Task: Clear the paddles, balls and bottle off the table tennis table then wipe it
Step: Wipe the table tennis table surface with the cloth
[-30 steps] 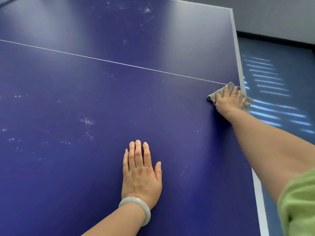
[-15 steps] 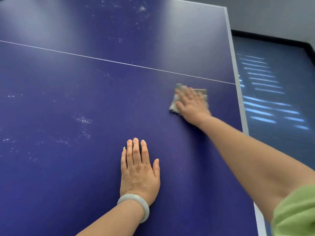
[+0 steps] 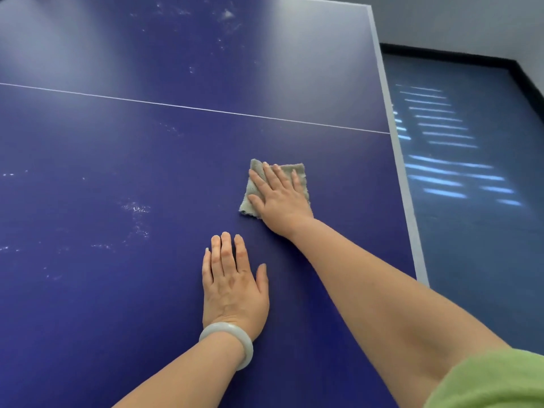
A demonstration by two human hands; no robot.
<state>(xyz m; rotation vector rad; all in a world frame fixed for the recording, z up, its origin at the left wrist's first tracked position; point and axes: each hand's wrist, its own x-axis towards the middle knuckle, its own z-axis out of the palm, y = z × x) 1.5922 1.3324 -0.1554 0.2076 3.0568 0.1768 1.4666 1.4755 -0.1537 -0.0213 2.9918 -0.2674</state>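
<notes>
1. Step: you're in the wipe phase. No paddles, balls or bottle show on the stretch of table [image 3: 117,319] in view. I can't vouch for what's out of frame.
2. Right hand [image 3: 276,198]: flat on the grey cloth [image 3: 299,171], fingers straight and slightly fanned. It presses down and doesn't pinch, so only friction holds the cloth.
3. The cloth is folded to a small pad on the near half, between the white centre line [image 3: 206,109] and your left hand [image 3: 234,290], well in from the pale edge band [image 3: 409,201].
4. Left hand: palm down on bare table, just nearer you than the cloth. Fingers are straight and close together, thumb out, holding nothing. It reads as a brace. There's a bracelet [image 3: 229,340] on that wrist.
5. Left to do: pale smudges [image 3: 137,209] to the left of your left hand, with fainter marks further left. More specks [image 3: 226,14] sit on the far half beyond the centre line.
6. Next move, my read: sweep the cloth left toward the smudges. Your left hand sits close to that path, so lift it or shift it first.
7. Keep the palm flat and the pressure even. With no grip on the pad, an edge could roll or bunch under your fingers mid-stroke.
8. The far specks look beyond a comfortable reach from here. You'll probably need to lean in or work from another side.
</notes>
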